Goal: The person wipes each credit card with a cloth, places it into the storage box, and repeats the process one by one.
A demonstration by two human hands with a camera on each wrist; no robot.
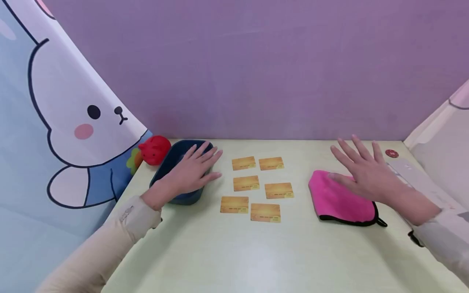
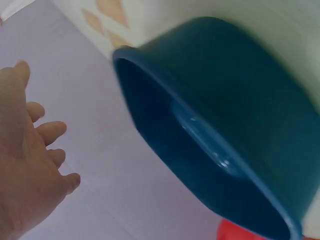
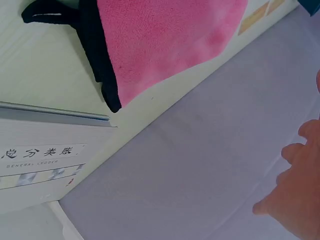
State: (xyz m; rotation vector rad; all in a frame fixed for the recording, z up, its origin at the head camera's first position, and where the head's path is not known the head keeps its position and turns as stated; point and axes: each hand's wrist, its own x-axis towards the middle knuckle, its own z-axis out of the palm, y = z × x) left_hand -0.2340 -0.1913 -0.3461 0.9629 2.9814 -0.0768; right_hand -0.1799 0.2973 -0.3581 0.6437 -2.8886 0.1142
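My left hand (image 1: 190,171) is spread palm down over a dark blue plastic basin (image 1: 186,199), holding nothing. In the left wrist view, the fingers appear apart from the basin's rim (image 2: 165,82), and a shiny see-through shape (image 2: 207,137) shows inside the basin. On the other side, my right hand (image 1: 371,175) hovers with fingers fanned out above a pink cloth (image 1: 340,201) with black edging and a black hanging loop. Nothing is in its grasp. Between the hands, several gold cards (image 1: 246,183) lie flat on the table in rough pairs.
A red piggy bank (image 1: 155,150) stands left of the basin. A white general ledger book (image 3: 45,160) lies at the right edge, with a small red chip (image 1: 392,153) behind it. The pale table (image 1: 234,252) ends at a purple backdrop (image 1: 256,73).
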